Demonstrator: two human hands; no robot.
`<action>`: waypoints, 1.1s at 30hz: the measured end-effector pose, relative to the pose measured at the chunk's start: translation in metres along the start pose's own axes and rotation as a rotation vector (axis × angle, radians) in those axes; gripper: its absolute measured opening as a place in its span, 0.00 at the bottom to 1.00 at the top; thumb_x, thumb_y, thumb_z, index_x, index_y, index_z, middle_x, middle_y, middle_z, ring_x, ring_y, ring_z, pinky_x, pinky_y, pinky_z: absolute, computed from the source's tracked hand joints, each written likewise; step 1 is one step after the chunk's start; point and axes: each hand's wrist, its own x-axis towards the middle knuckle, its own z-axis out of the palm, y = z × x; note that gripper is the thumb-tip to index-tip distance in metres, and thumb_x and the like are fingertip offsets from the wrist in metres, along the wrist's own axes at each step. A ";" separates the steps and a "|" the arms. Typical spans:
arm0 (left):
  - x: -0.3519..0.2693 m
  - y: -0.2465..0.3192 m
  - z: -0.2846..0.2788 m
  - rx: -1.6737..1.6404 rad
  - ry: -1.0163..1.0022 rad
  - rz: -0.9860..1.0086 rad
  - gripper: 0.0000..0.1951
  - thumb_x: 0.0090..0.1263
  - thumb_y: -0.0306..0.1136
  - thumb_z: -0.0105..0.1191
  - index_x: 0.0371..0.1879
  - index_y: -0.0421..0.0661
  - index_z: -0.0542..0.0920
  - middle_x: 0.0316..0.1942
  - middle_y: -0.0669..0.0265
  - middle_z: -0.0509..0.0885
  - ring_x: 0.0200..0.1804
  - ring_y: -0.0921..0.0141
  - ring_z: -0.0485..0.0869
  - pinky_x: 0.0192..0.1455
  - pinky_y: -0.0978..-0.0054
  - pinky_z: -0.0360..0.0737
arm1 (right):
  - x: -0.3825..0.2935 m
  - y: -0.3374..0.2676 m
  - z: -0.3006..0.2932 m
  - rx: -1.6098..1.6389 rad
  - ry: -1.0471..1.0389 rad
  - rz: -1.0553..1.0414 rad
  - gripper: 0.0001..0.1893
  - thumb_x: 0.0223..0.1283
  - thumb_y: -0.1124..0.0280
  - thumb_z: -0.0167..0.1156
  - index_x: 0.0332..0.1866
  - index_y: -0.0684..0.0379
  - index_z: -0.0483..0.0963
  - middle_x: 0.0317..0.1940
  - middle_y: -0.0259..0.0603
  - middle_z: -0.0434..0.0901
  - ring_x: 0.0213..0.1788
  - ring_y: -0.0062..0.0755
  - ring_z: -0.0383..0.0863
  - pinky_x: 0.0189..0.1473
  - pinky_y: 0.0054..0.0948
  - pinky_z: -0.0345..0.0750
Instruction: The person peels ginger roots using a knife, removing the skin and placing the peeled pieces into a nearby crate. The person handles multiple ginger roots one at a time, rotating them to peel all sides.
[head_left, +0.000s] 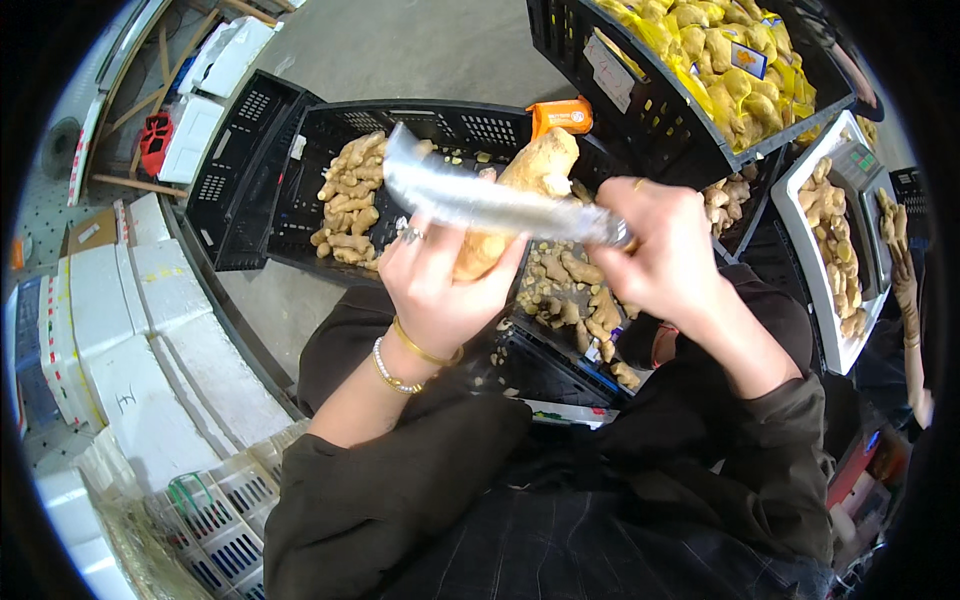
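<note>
My left hand (435, 277) grips a large ginger root (544, 161), its upper end pointing away from me. In my right hand (660, 240) is a knife (480, 199) with a broad, curved metal blade, blurred. The blade crosses in front of the root and hides its middle; whether it touches the root I cannot tell. Beyond my left hand, a black plastic crate (300, 217) holds a heap of ginger (351, 199) along its left side. Below my hands lie ginger pieces and cut bits (570, 281) on a dark surface.
An orange packet (562, 118) rests at the crate's far rim. At upper right, a tall black crate (637, 82) holds ginger in yellow net bags (739, 90). Ginger lies in a white foam tray (799, 240) by a scale (859, 169); another person's gloved hand (904, 277) holds ginger there. White foam boxes (150, 300) stand left.
</note>
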 end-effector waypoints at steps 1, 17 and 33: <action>0.001 0.000 0.000 0.038 0.017 0.064 0.21 0.41 0.27 0.67 0.39 0.38 0.79 0.35 0.59 0.83 0.28 0.65 0.82 0.31 0.75 0.78 | -0.001 -0.002 0.004 -0.022 -0.041 -0.002 0.09 0.39 0.67 0.57 0.18 0.59 0.67 0.13 0.42 0.71 0.17 0.42 0.74 0.21 0.34 0.71; -0.003 0.002 -0.007 0.033 0.047 0.049 0.20 0.39 0.25 0.66 0.36 0.38 0.80 0.36 0.62 0.83 0.30 0.68 0.82 0.35 0.78 0.77 | 0.008 -0.010 0.013 0.030 -0.079 -0.008 0.07 0.37 0.69 0.57 0.18 0.60 0.69 0.11 0.43 0.71 0.18 0.44 0.76 0.23 0.36 0.73; 0.000 -0.012 -0.018 0.007 0.232 -0.095 0.21 0.39 0.20 0.66 0.38 0.36 0.79 0.23 0.61 0.77 0.22 0.70 0.75 0.25 0.79 0.72 | 0.003 0.024 0.017 0.201 -0.098 0.116 0.06 0.38 0.77 0.54 0.16 0.65 0.65 0.11 0.46 0.64 0.15 0.43 0.67 0.20 0.33 0.62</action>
